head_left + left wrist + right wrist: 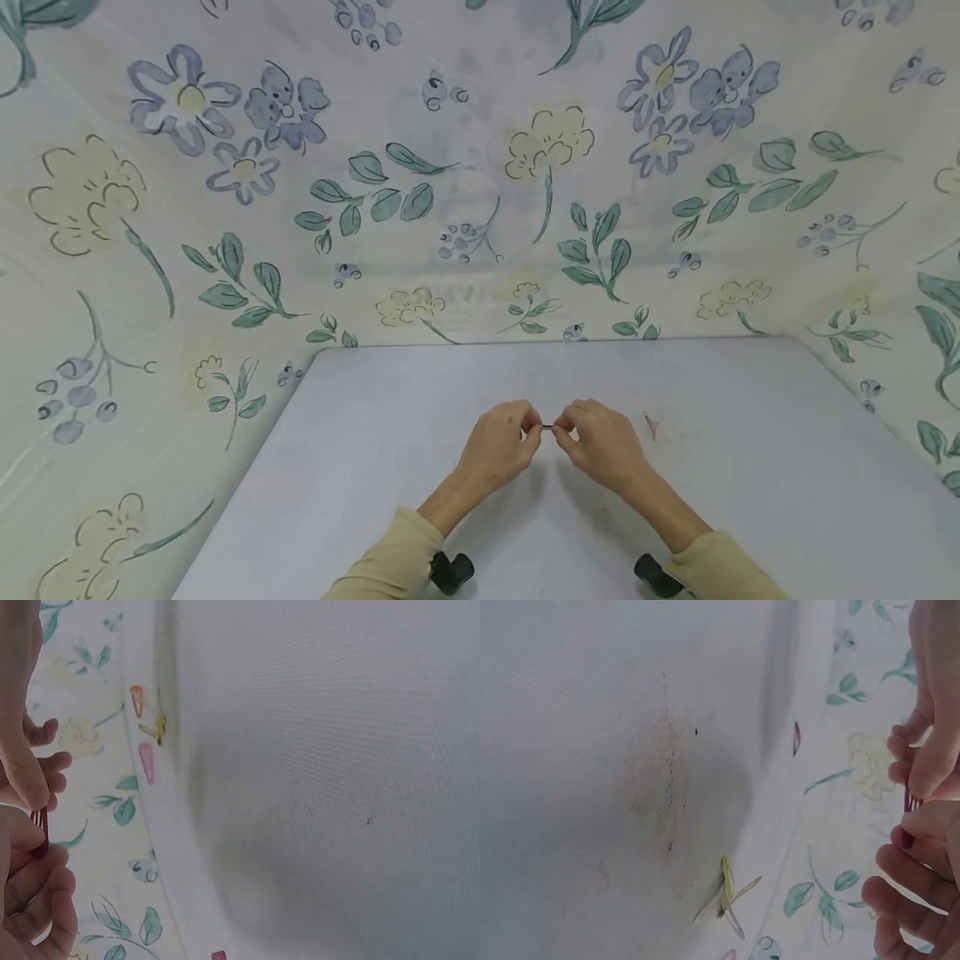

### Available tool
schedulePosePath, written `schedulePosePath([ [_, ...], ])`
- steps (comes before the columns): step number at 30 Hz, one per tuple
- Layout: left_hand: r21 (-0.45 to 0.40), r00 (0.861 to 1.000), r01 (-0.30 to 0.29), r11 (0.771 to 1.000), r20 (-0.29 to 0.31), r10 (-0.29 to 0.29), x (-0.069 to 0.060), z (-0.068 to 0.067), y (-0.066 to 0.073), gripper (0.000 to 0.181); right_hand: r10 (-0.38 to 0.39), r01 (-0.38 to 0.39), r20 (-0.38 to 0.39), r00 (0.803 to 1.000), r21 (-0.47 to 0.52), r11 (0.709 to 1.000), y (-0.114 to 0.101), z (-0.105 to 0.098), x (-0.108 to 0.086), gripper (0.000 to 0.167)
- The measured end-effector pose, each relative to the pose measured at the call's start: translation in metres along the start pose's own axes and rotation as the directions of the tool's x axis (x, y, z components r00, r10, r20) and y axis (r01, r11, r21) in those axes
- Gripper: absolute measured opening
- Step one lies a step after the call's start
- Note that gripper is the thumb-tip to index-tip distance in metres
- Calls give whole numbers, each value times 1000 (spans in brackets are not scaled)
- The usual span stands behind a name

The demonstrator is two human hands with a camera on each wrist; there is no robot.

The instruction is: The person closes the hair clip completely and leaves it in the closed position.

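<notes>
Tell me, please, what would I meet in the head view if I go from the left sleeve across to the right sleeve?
Left sleeve, left hand, thin dark-red piece pinched between the hands, right hand, small reddish V shape, right sleeve.

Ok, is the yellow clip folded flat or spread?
Spread. The right wrist view shows the yellow clip on the table, its thin arms splayed out in different directions.

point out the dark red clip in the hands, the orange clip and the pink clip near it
Dark red clip (44, 827): left wrist view, exposed middle.
Orange clip (136, 700): left wrist view, its middle.
Pink clip (147, 762): left wrist view, its middle.
</notes>
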State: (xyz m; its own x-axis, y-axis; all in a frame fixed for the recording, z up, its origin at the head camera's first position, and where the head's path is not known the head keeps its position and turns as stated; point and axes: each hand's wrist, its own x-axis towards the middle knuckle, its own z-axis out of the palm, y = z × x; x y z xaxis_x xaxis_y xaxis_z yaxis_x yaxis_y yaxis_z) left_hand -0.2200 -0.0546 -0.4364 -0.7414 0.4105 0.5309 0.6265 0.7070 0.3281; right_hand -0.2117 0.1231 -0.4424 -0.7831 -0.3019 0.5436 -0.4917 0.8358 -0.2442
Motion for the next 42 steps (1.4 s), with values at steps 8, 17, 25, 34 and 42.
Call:
schedulePosePath([
  [8, 7, 999, 5, 1000, -33, -4, -2, 3, -1, 9, 32, -32, 25, 999, -9, 999, -2, 2, 1, 9],
  [17, 25, 999, 19, 999, -30, -18, -2, 4, -2, 8, 40, -39, 40, 998, -21, 999, -5, 2, 2, 9],
  [25, 22, 999, 23, 1000, -33, -22, -2, 4, -1, 8, 39, -38, 41, 998, -21, 999, -6, 1, 3, 9],
  [34, 25, 999, 31, 999, -28, -30, -3, 3, -1, 8, 62, -61, 69, 996, -16, 998, -7, 3, 4, 10],
  [42, 32, 999, 42, 999, -29, -41, -3, 4, 1, 9, 77, -77, 76, 994, -5, 997, -7, 3, 4, 11],
])
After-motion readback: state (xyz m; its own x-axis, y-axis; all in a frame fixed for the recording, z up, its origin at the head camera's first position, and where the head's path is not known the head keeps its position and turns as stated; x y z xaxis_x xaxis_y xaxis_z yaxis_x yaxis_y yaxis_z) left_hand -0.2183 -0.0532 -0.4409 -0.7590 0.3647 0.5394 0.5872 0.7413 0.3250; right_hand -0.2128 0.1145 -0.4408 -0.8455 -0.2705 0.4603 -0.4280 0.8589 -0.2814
